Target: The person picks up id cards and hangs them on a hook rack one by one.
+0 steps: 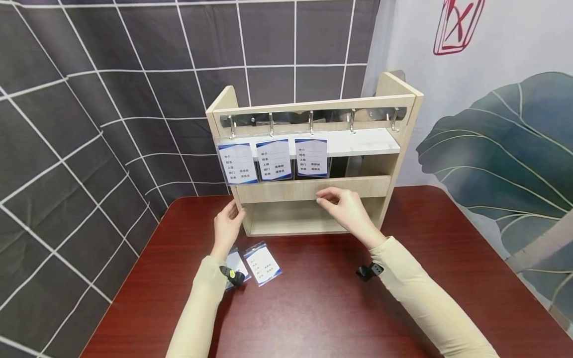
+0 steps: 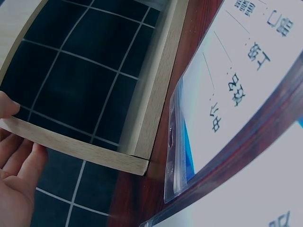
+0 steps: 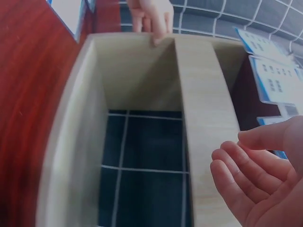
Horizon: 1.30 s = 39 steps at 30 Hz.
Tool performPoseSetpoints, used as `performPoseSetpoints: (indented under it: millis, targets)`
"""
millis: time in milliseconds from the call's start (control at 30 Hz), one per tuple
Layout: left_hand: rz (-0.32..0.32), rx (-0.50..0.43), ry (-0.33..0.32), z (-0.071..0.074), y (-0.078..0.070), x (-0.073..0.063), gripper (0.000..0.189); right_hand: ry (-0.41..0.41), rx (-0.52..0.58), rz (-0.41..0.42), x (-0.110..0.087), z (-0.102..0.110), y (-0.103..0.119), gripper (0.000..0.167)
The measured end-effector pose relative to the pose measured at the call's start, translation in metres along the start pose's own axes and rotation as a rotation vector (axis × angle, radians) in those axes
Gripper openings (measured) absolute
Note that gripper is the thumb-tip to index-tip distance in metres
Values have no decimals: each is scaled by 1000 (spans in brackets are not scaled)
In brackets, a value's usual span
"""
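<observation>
A pale wooden shelf rack [image 1: 313, 191] stands on the table, with a metal hook rail [image 1: 288, 118] across its upper front. Three clear-sleeved badge cards, left [image 1: 238, 164], middle [image 1: 274, 160] and right [image 1: 311, 158], hang in a row from its left hooks. My left hand [image 1: 226, 227] grips the rack's lower left side panel [image 2: 85, 151], thumb inside and fingers outside. In front of the slat [image 3: 208, 118], my right hand [image 3: 260, 177] is loosely curled, thumb near the fingertips, holding nothing visible. Whether it touches the slat, I cannot tell.
Two more badge cards lie on the dark red table [image 1: 322, 308] near my left wrist: one in full view [image 1: 263, 264], the other [image 1: 236, 262] partly under the wrist. Behind the rack hangs a dark cloth with a white grid [image 1: 156, 89].
</observation>
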<state>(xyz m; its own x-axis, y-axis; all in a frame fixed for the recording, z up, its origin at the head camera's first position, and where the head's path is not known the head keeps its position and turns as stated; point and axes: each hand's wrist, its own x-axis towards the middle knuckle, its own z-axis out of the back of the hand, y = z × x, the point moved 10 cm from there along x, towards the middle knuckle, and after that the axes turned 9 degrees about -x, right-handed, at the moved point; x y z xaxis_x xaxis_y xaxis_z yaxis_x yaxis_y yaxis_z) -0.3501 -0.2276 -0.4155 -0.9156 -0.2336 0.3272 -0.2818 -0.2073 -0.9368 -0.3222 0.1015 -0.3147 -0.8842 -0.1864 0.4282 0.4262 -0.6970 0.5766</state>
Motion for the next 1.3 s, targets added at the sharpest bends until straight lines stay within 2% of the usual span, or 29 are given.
performPoseSetpoints:
  millis: [267,633,1100,1300]
  targets:
    - [2,-15,-8,1,2,0,46,38,67,-46,-8,-35,-9,14]
    - [-17,-31,-6,2,3,1,46,166,95,-113,-15,-85,-23,19]
    - [-15,-18,-5,0,1,0,47,363,93,-142,-24,-147,-17,29]
    - [-3,-11,-5,0,2,-1,47,420,145,-159,-28,-166,-12,31]
